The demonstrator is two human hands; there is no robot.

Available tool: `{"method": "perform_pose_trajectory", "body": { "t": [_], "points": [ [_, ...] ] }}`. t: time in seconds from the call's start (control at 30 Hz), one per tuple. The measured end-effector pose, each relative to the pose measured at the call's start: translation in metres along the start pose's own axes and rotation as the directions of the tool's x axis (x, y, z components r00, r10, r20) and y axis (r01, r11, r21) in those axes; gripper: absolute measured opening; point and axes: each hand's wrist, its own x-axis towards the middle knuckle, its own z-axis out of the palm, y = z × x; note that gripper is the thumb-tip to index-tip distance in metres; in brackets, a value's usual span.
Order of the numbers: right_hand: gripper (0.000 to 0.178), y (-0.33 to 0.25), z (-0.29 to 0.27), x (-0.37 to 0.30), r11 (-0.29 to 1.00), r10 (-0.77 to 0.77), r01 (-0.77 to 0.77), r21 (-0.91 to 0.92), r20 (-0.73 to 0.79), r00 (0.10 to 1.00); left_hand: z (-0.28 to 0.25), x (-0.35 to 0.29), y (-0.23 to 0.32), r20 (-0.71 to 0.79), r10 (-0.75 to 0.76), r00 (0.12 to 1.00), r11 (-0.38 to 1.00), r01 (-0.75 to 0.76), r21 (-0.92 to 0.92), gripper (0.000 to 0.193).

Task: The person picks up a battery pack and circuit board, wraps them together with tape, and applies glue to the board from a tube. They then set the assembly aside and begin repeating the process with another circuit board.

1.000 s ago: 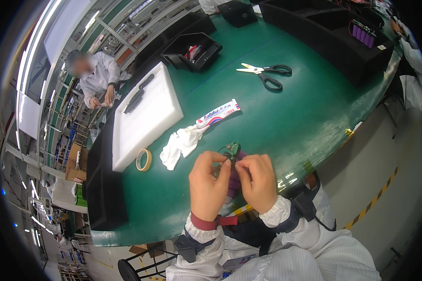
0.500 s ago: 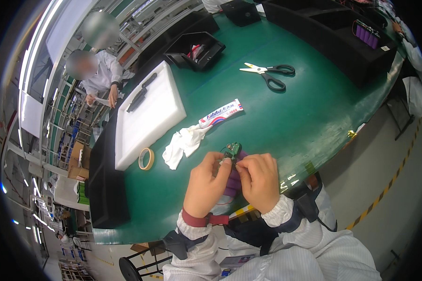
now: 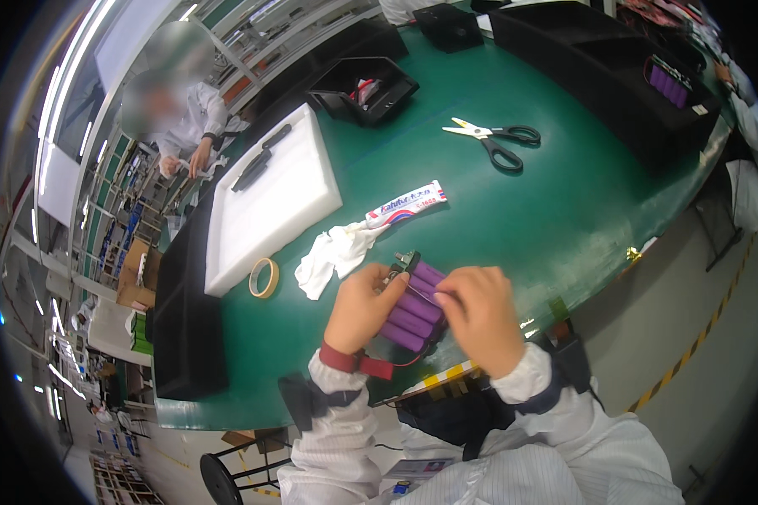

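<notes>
A battery pack of purple cylindrical cells [image 3: 414, 316] lies at the table's near edge, between my hands. At its far end is a small green circuit board [image 3: 406, 259]. My left hand [image 3: 358, 307] is closed on the pack's upper left corner, thumb by the board. My right hand [image 3: 484, 318] is closed in a pinch at the pack's right side; what its fingertips hold is too small to make out. A thin red wire [image 3: 411, 362] curves out below the pack, near the red band [image 3: 349, 360] on my left wrist.
Beyond my hands lie a white cloth [image 3: 333, 257], a glue tube [image 3: 407, 204] and black-handled scissors [image 3: 499, 140]. To the left are a tape roll [image 3: 264, 278] and a white foam tray [image 3: 307, 198]. A black bin [image 3: 366, 93] stands farther back. Another person works at far left.
My right hand has moved right, away from my left. The purple cells, mostly covered before, now show between my hands, and the board sits at the pack's far end.
</notes>
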Motion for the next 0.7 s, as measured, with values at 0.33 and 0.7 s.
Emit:
{"method": "perform_pose_trajectory", "body": {
  "t": [0.33,0.7],
  "points": [
    [0.013,-0.006,-0.043,0.053,0.957,-0.219,0.256,-0.139,0.233,0.948,0.008,0.018,-0.047,0.269,-0.090,0.959,0.831,0.221,-0.510,0.028],
    [0.026,-0.021,0.009,0.037,0.932,-0.248,0.346,-0.107,0.508,0.825,0.015,0.017,-0.072,0.293,-0.047,0.955,0.834,0.199,-0.514,0.030]
  ]
}}
